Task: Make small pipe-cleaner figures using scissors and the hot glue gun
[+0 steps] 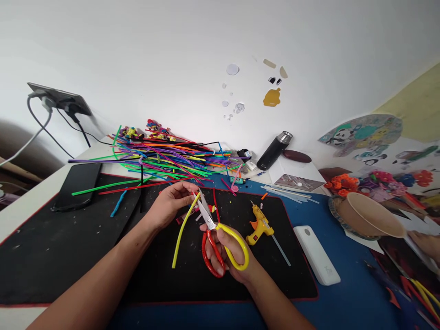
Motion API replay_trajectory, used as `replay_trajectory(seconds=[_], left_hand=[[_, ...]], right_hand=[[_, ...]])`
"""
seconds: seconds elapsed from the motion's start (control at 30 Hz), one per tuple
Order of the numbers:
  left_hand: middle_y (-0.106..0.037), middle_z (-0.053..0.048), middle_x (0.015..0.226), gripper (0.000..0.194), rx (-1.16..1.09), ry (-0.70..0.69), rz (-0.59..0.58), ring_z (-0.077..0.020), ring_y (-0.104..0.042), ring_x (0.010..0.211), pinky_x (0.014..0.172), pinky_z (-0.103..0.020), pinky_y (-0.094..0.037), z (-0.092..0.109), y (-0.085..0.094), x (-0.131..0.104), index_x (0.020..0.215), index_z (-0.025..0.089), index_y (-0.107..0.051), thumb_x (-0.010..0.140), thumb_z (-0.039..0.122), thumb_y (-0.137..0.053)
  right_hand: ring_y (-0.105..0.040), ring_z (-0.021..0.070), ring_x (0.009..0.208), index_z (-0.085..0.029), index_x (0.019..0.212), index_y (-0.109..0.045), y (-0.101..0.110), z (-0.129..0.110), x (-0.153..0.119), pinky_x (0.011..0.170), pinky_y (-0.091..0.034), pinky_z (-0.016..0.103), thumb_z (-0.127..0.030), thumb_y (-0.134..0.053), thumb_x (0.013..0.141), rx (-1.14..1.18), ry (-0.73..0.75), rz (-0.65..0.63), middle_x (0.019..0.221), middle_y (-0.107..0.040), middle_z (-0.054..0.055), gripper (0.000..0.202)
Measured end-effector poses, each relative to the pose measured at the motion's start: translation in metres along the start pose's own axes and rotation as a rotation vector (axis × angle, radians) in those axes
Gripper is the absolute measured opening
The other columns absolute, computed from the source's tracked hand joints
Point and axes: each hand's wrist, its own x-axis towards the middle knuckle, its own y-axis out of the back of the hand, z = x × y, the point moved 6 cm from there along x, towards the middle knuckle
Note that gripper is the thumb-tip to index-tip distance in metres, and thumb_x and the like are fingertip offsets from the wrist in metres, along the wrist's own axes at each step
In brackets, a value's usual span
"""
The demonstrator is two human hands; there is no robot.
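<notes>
In my left hand (174, 201) the fingertips pinch the upper end of a yellow pipe cleaner (182, 238), whose long end hangs down over the black mat. My right hand (230, 250) has its fingers through the handles of a pair of scissors (210, 223), one handle red and the other yellow. The scissor blades are spread apart and reach up to the pipe cleaner close to my left fingertips. Beneath the hands lies a small red piece (185, 214), partly hidden by them.
A heap of colourful pipe cleaners (172, 158) lies along the wall. A yellow glue gun (260, 224) rests right of the scissors, near a white power bank (316, 254). A phone (77, 185) lies left, a black flask (275, 150) behind. At the right edge, another person's hand (426, 243) shows near a bowl (373, 215).
</notes>
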Motion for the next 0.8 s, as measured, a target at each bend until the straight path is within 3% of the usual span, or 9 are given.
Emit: replay_trajectory(seconds=[0.8], left_hand=[[-0.077, -0.005, 0.087, 0.036, 0.018, -0.026, -0.002, -0.0196, -0.073, 0.078, 0.075, -0.03, -0.059, -0.0004, -0.0005, 0.001, 0.097, 0.019, -0.078, 0.068, 0.032, -0.096]], right_hand=[[-0.04, 0.0025, 0.033, -0.013, 0.124, -0.07, -0.0022, -0.0009, -0.0039, 0.035, -0.027, 0.016, -0.056, -0.065, 0.1, 0.021, -0.012, 0.056, 0.068, -0.062, -0.002, 0.05]])
